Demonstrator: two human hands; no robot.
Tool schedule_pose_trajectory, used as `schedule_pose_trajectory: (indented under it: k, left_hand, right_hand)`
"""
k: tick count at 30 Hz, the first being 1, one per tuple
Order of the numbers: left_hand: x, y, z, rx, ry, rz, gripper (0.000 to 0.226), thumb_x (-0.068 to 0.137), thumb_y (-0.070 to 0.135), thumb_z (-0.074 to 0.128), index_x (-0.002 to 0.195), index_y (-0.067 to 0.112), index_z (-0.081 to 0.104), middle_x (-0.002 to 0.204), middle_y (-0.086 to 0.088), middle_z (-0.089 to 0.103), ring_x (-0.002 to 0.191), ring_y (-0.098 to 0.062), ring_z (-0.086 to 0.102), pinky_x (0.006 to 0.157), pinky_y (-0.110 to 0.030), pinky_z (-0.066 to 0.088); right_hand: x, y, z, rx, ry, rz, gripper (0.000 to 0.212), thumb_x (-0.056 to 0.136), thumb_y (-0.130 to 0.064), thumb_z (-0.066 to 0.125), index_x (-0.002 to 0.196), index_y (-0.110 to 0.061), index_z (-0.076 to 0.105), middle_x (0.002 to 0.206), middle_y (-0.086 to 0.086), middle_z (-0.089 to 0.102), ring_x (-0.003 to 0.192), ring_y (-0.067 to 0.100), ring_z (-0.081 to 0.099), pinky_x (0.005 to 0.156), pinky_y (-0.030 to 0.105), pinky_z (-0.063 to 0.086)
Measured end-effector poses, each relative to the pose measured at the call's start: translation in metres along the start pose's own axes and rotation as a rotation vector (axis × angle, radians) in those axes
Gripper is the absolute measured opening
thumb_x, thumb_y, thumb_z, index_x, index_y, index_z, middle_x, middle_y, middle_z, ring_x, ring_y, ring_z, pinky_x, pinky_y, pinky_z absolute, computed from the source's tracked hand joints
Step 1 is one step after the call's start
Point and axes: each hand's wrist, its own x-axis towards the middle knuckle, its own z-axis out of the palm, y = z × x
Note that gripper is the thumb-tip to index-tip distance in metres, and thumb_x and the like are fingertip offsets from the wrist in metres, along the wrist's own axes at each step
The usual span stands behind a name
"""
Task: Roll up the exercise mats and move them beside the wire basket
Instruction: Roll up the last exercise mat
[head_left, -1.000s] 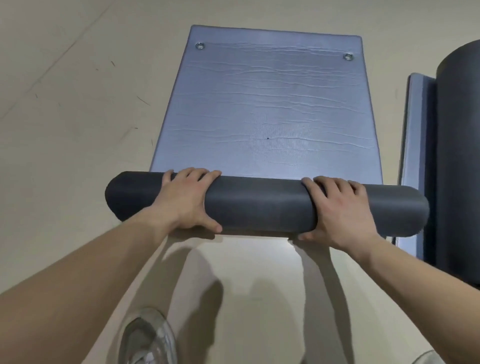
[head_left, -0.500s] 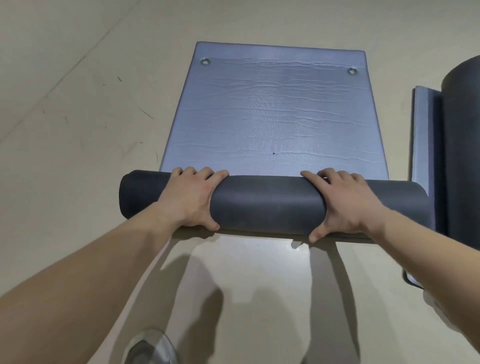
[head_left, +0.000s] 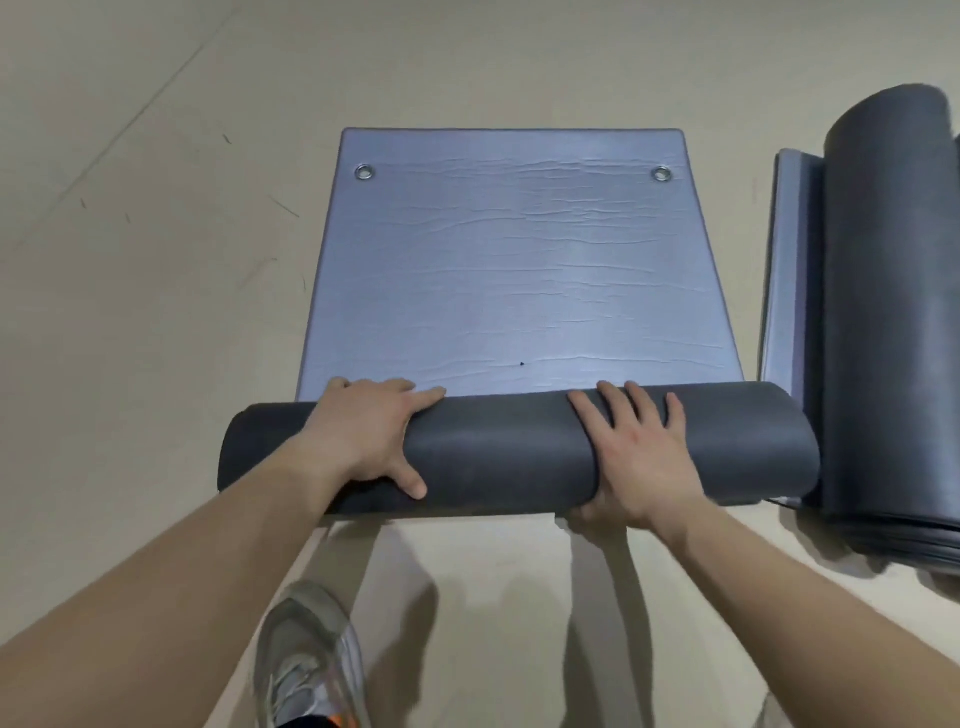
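A blue-grey exercise mat (head_left: 511, 270) lies flat on the beige floor, with two metal eyelets near its far edge. Its near end is wound into a dark grey roll (head_left: 498, 452) lying across the view. My left hand (head_left: 363, 431) presses on the roll's left part, fingers over the top and thumb on the near side. My right hand (head_left: 631, 457) lies on the right part, fingers spread over the top and thumb under the near edge. The wire basket is not in view.
A second dark mat (head_left: 893, 291), loosely rolled with blue layers showing, lies along the right edge, close to the roll's right end. My grey shoe (head_left: 306, 660) stands on the floor below the roll. Bare beige floor (head_left: 145, 260) spreads to the left.
The roll has grown thicker and moved farther along the mat, so less flat mat shows. Both hands shifted with it; the right hand's fingers now spread over the top.
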Motion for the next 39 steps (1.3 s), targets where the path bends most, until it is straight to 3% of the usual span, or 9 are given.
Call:
schedule_pose_trajectory:
  k: [3, 6, 11, 15, 23, 29, 32, 35, 39]
  left_hand:
    - [-0.023, 0.013, 0.024, -0.017, 0.181, -0.071, 0.105, 0.080, 0.078, 0.060, 0.162, 0.040, 0.007, 0.172, 0.005, 0.011, 0.155, -0.026, 0.019, 0.122, -0.049, 0.021]
    - [-0.022, 0.017, 0.049, -0.032, 0.146, -0.082, 0.146, 0.055, 0.093, 0.062, 0.161, 0.029, -0.017, 0.171, 0.000, -0.013, 0.157, -0.034, -0.010, 0.125, -0.056, -0.002]
    - [0.023, -0.014, 0.025, 0.002, 0.261, 0.046, 0.128, 0.054, 0.078, 0.069, 0.159, 0.035, 0.010, 0.164, 0.005, 0.026, 0.148, -0.024, 0.028, 0.123, -0.045, 0.019]
    - [0.053, -0.034, -0.008, 0.016, 0.171, 0.156, 0.132, 0.044, 0.080, 0.073, 0.156, 0.041, 0.016, 0.154, 0.012, 0.037, 0.136, -0.017, 0.041, 0.117, -0.041, 0.030]
    - [0.027, -0.012, -0.017, 0.075, 0.105, 0.083, 0.118, 0.053, 0.076, 0.074, 0.152, 0.040, 0.021, 0.136, 0.007, 0.052, 0.106, -0.023, 0.058, 0.090, -0.037, 0.049]
    - [-0.057, 0.018, 0.048, 0.005, 0.009, 0.028, 0.117, 0.056, 0.079, 0.069, 0.154, 0.038, 0.019, 0.129, 0.008, 0.051, 0.101, -0.020, 0.057, 0.092, -0.036, 0.050]
    - [-0.046, 0.010, 0.026, -0.097, -0.121, 0.050, 0.108, 0.051, 0.072, 0.076, 0.145, 0.044, 0.029, 0.119, 0.011, 0.055, 0.100, -0.017, 0.057, 0.090, -0.039, 0.052]
    - [-0.017, -0.005, -0.009, -0.115, -0.217, 0.073, 0.107, 0.049, 0.067, 0.087, 0.142, 0.045, 0.039, 0.122, 0.010, 0.063, 0.109, -0.020, 0.059, 0.095, -0.041, 0.050]
    - [-0.005, -0.018, -0.028, -0.055, 0.020, -0.025, 0.101, 0.056, 0.076, 0.082, 0.146, 0.049, 0.045, 0.141, 0.018, 0.057, 0.125, -0.018, 0.056, 0.098, -0.040, 0.047]
  right_hand:
    - [0.029, 0.013, -0.024, 0.041, -0.134, -0.056, 0.142, 0.031, -0.091, 0.068, 0.152, -0.039, 0.015, 0.149, -0.003, 0.038, 0.139, 0.027, 0.036, 0.115, 0.060, 0.023]
    - [0.051, 0.019, -0.045, 0.115, -0.233, -0.070, 0.141, 0.030, -0.086, 0.073, 0.152, -0.040, 0.019, 0.145, -0.006, 0.045, 0.134, 0.026, 0.044, 0.111, 0.055, 0.030]
    - [0.032, 0.024, -0.028, -0.027, 0.045, -0.043, 0.133, 0.041, -0.094, 0.052, 0.155, -0.031, 0.026, 0.152, 0.001, 0.044, 0.135, 0.029, 0.047, 0.116, 0.054, 0.029]
    - [0.030, 0.020, -0.017, 0.015, 0.216, -0.033, 0.124, 0.042, -0.093, 0.059, 0.146, -0.028, 0.043, 0.137, 0.001, 0.059, 0.120, 0.030, 0.058, 0.105, 0.050, 0.042]
    - [0.030, 0.028, -0.035, 0.017, 0.123, -0.089, 0.114, 0.046, -0.089, 0.059, 0.144, -0.032, 0.045, 0.129, -0.004, 0.062, 0.116, 0.026, 0.061, 0.104, 0.044, 0.042]
    - [-0.038, 0.005, -0.007, -0.025, 0.109, -0.116, 0.120, 0.044, -0.083, 0.069, 0.148, -0.030, 0.043, 0.141, 0.007, 0.056, 0.129, 0.034, 0.052, 0.111, 0.068, 0.030]
    - [-0.054, -0.004, 0.007, -0.032, 0.128, -0.069, 0.135, 0.038, -0.080, 0.084, 0.152, -0.025, 0.037, 0.147, 0.016, 0.049, 0.135, 0.043, 0.044, 0.111, 0.070, 0.028]
    - [-0.036, -0.007, 0.001, 0.017, 0.192, -0.002, 0.127, 0.034, -0.085, 0.076, 0.143, -0.027, 0.045, 0.138, 0.012, 0.055, 0.128, 0.041, 0.050, 0.109, 0.066, 0.028]
    - [0.000, -0.002, -0.030, 0.034, 0.081, 0.017, 0.124, 0.037, -0.092, 0.052, 0.146, -0.034, 0.039, 0.138, 0.000, 0.054, 0.127, 0.030, 0.050, 0.112, 0.056, 0.026]
